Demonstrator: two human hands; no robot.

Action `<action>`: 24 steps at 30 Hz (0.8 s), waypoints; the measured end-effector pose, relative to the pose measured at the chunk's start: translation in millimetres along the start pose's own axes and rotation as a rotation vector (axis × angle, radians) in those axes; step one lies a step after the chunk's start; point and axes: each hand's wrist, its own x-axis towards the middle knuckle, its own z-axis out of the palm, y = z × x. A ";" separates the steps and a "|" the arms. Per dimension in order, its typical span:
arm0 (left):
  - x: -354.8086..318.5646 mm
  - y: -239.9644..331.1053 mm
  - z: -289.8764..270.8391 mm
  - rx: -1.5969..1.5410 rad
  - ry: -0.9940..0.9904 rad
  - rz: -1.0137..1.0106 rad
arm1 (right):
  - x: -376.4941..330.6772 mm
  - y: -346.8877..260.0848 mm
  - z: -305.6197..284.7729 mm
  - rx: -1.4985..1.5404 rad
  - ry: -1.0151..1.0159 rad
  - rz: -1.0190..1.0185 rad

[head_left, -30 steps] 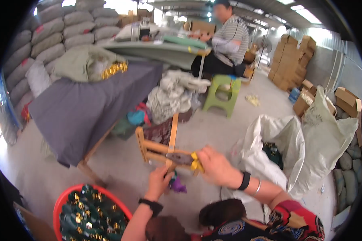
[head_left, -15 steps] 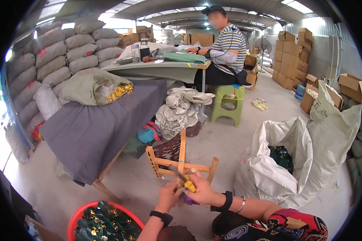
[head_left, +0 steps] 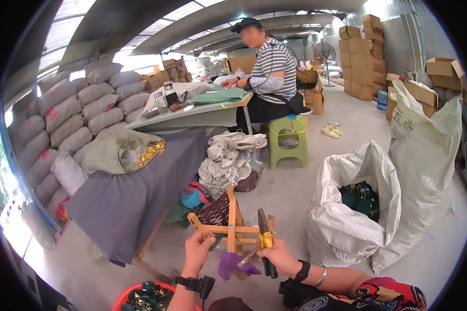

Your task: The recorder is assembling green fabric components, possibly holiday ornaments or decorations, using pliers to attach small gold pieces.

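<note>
In my right hand point(head_left: 280, 257) is a pair of pliers point(head_left: 266, 240), its dark jaws pointing up and yellow and black showing on the handles. A worn brownish handle point(head_left: 249, 256) slants down and left from it. My left hand point(head_left: 197, 251) pinches a small gold-coloured piece point(head_left: 208, 236) between thumb and fingertips; a dark green piece point(head_left: 216, 242) shows just beside it. Both hands are apart, above a purple cloth point(head_left: 234, 266) and in front of a wooden folding stool point(head_left: 228, 223). Below my left forearm stands a red basin point(head_left: 120, 300) holding dark green pieces with gold fittings.
To the right, an open white sack point(head_left: 332, 228) holds more dark green pieces, beside a taller sack point(head_left: 420, 155). A cloth-covered table point(head_left: 140, 197) stands left, bearing a sack of gold pieces point(head_left: 151, 153). Beyond, a person point(head_left: 275, 67) sits on a green stool point(head_left: 288, 150).
My hands have moved apart: the right has gone right with the pliers, whose jaws now point up, and the left has shifted left with the gold piece. The view has shifted and tilted.
</note>
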 end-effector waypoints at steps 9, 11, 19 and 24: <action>16.5 137.4 167.6 -0.121 -0.513 -0.055 | 29.8 27.7 -4.4 -0.441 -0.046 -0.403; 26.2 147.1 223.7 -0.094 -0.708 -0.083 | 50.6 91.3 -33.1 -0.326 -0.407 -0.410; 23.9 151.3 317.9 -0.194 -0.745 0.014 | 26.5 84.4 -12.6 -0.262 -0.318 -0.597; 3.2 122.5 231.4 0.161 -0.697 0.266 | 25.7 54.4 -10.4 -0.102 -0.195 -0.457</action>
